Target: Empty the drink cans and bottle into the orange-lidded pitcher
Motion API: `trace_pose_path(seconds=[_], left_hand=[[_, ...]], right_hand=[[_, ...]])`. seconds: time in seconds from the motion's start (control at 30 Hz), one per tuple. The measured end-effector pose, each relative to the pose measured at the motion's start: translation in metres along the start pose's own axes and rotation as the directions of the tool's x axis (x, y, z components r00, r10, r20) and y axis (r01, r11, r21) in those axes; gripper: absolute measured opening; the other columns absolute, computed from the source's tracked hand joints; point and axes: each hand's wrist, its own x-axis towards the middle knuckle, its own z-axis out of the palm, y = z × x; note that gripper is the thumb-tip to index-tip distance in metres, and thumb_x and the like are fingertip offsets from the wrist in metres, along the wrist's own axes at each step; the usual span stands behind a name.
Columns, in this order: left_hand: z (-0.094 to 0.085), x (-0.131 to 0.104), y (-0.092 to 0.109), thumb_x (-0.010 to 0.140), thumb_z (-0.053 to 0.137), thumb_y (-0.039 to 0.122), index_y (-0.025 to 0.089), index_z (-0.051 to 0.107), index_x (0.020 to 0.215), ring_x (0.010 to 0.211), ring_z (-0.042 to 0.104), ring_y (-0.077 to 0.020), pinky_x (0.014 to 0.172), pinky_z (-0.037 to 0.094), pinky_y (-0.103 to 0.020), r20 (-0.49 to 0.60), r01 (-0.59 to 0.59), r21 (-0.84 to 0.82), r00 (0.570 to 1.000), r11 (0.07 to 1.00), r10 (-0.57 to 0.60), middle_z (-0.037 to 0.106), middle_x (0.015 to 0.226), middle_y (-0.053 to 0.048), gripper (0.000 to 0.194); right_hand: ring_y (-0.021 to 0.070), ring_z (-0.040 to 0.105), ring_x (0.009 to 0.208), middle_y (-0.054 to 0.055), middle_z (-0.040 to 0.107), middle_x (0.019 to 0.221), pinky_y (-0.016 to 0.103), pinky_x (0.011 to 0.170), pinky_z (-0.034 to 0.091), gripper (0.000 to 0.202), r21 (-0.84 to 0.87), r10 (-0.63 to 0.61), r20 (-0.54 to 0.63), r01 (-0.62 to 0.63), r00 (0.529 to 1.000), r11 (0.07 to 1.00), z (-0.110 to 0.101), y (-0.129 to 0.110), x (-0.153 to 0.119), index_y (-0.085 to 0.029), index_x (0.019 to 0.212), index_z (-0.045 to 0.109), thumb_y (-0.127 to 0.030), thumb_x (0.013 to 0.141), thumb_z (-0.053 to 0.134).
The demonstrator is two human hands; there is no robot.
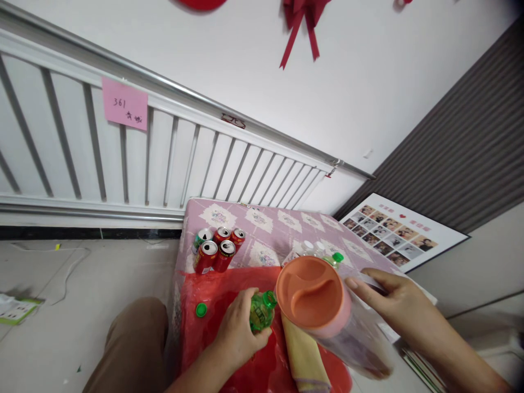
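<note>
My left hand (pixel 241 322) is wrapped round a small green plastic bottle (pixel 260 314) over the red sheet. The bottle's neck points up and to the right, close to the pitcher's lid. By its handle, my right hand (pixel 395 295) grips a clear plastic pitcher (pixel 356 344) with an orange lid (pixel 309 289). The pitcher is tilted, lid toward the bottle, with a little dark content near its base. Whether liquid passes between them cannot be made out. A green bottle cap (pixel 201 309) lies on the red sheet (pixel 194 338), left of my left hand.
Several opened drink cans (pixel 223 256) stand at the table's back left. More bottles (pixel 317 248) stand behind the pitcher. A folded yellow cloth (pixel 305 357) lies below it. The patterned tablecloth (pixel 262 218) meets a white radiator (pixel 241 169). A framed photo board (pixel 393 229) leans at right.
</note>
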Motion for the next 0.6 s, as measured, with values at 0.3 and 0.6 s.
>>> trace_pose_path(seconds=[0.3,0.6], left_hand=[[-0.0022,0.0024,0.0030,0.062,0.068,0.018,0.018,0.043,0.129,0.120,0.054,-0.0288,0.105,0.043,-0.046,0.012,0.019,0.004,1.000,1.000,-0.019,0.056,0.131,-0.013,0.072],[-0.0018,0.0005,0.0021,0.063,0.067,0.018,0.019,0.041,0.129,0.121,0.053,-0.0281,0.106,0.041,-0.047,0.025,0.016,0.004,1.000,1.000,-0.016,0.054,0.132,-0.013,0.071]], right_hand=[[0.0123,0.038,0.055,-0.004,0.040,0.056,0.022,0.047,0.030,0.041,-0.001,0.078,0.111,-0.078,0.991,0.997,-0.0019,0.0048,0.0015,-0.019,0.059,0.053,-0.057,0.071,0.058],[0.0133,0.042,0.056,-0.003,0.044,0.057,0.022,0.047,0.034,0.040,-0.011,0.067,0.116,-0.066,0.991,0.998,-0.0043,-0.0022,0.0016,-0.018,0.059,0.055,-0.056,0.072,0.059]])
